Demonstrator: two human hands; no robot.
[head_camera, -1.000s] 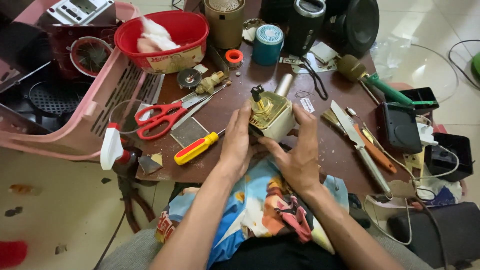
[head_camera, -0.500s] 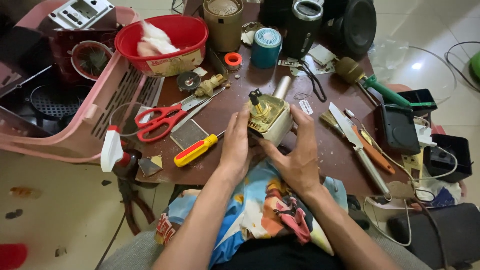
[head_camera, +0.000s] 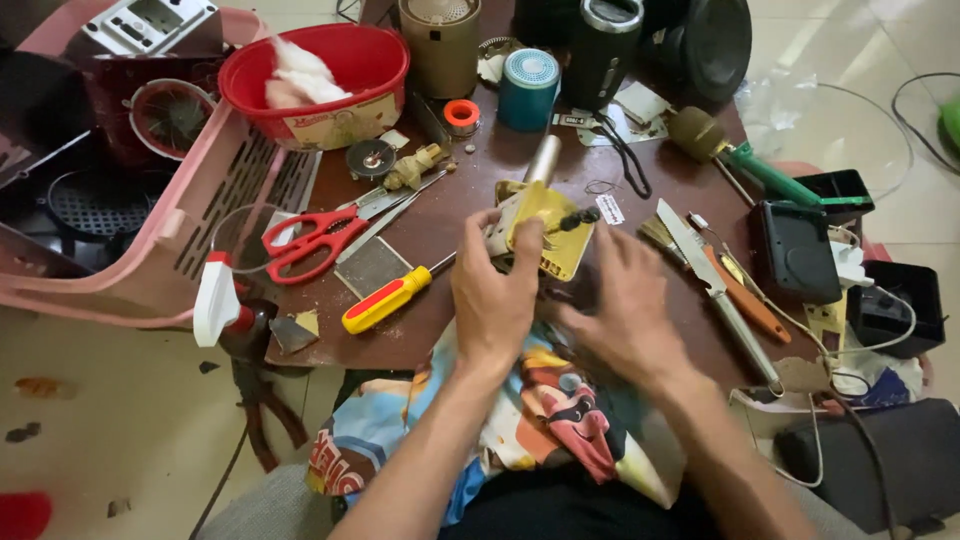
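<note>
Now your left hand (head_camera: 492, 300) fingers clamp the yellow-plated part (head_camera: 548, 232), tilted at frame centre, metal tube behind; your right hand (head_camera: 622, 308) blurs beside it, grip unclear.

Our right hand (head_camera: 625, 305) is smeared by motion blur, its fingers indistinct. Our left hand (head_camera: 495, 290) covers the near side of the small yellow metal device (head_camera: 548, 230). Far left of it, the pink plastic basket (head_camera: 150, 270) runs off the frame's edge.
</note>
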